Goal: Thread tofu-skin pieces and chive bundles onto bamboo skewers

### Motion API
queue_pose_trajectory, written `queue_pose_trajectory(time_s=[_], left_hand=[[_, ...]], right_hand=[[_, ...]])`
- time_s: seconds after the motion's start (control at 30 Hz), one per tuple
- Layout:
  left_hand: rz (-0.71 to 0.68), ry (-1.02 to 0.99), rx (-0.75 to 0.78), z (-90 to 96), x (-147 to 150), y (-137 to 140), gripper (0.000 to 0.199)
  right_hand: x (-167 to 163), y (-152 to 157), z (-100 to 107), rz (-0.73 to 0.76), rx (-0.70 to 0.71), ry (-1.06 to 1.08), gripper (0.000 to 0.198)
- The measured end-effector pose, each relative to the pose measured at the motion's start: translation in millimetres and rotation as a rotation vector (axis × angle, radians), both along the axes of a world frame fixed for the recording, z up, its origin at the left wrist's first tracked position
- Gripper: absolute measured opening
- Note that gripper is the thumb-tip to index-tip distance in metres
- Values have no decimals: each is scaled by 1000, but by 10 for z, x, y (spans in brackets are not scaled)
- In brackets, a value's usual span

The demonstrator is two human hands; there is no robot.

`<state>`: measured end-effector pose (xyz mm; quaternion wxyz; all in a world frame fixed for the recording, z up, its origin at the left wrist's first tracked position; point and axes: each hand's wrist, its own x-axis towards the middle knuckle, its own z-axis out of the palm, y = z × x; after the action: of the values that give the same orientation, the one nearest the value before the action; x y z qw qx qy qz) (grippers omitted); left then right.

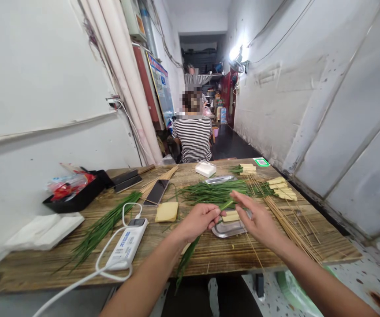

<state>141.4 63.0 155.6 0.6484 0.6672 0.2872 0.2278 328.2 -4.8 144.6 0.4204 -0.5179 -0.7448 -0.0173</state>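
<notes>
My left hand (201, 219) is closed around a small bunch of green chives (227, 204). Their long leafy ends (187, 259) hang below that hand, past the table's front edge. My right hand (258, 216) has its fingers stretched out, with the fingertips at the cut end of the bunch. Whether they press on it I cannot tell. Between the hands, pale yellow strips of what looks like tofu skin (231, 215) lie over a metal tray (223, 231). Behind it, a heap of chives (206, 192) covers part of another metal tray (221, 179).
Skewered rolls (284, 190) and bare bamboo sticks (289, 229) lie right. To the left are stacked yellow sheets (166, 212), a phone (157, 192), more chives (106, 226), a corded power strip (128, 244) and a black bin (74, 193). A person in stripes (192, 138) sits beyond.
</notes>
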Motion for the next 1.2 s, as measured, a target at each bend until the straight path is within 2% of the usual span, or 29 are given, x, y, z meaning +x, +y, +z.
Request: queue_pose_trajectory(time_s=[0.1, 0.17, 0.3, 0.4, 0.5, 0.63, 0.77, 0.87, 1.03, 1.2], left_hand=[[-7, 37, 69, -14, -10, 8, 46], [-24, 62, 95, -18, -14, 7, 46], [-139, 116, 111, -32, -58, 20, 40], [-211, 160, 169, -35, -149, 55, 36], [-166, 198, 276, -6, -246, 87, 38], [-97, 198, 456, 18, -297, 103, 39], [-28, 168, 556, -47, -283, 92, 42], [84, 110, 610, -132, -236, 58, 39], [267, -33, 554, -219, -73, -44, 36], [362, -90, 466, -203, 44, -129, 41]], right_hand=[[-57, -6, 59, -67, 121, -337, 34], [-133, 10, 91, -46, 124, -564, 28], [-253, 96, 125, 74, -19, -817, 18], [-233, 158, 139, 110, -158, -859, 19], [-143, 196, 139, 93, -249, -734, 22], [-41, 235, 132, 181, -302, -486, 31], [-34, 255, 163, 263, -381, -159, 40], [-84, 255, 166, 267, -446, 131, 40], [-234, 267, 73, 246, -602, 628, 42], [-389, 288, -44, 238, -555, 868, 38]])
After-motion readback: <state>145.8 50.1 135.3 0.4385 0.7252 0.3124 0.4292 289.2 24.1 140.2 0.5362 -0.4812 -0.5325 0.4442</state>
